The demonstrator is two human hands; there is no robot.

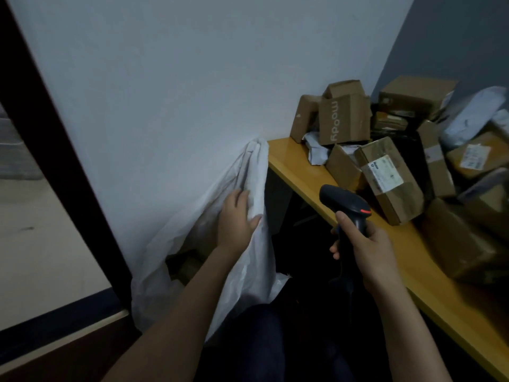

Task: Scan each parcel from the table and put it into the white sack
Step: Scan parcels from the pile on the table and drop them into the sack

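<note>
From the head camera, the left hand (237,216) reaches forward and grips the upper edge of the white sack (248,260), fingers curled over the bunched plastic. The sack hangs against the pale wall (170,78), just beside the left end of the wooden table (303,172); its mouth gapes open below the hand, and brown shapes show dimly inside (too dark to tell what they are).

The right hand (366,244) is closed around the handle of a black barcode scanner (347,205), thumb along the back of the grip. The scanner's head, with a red mark on its side, is held just in front of the table edge.

On the table the parcels lie in a loose pile toward the right. Nearest the scanner is a cardboard box with a white label (391,180), tilted on its side. Behind it stands a brown box printed "moody" (344,119), with its flaps open. Farther right are more cardboard boxes and a pale grey mailer bag (473,114) resting on top of them. A dark door frame (55,133) runs down the left.
</note>
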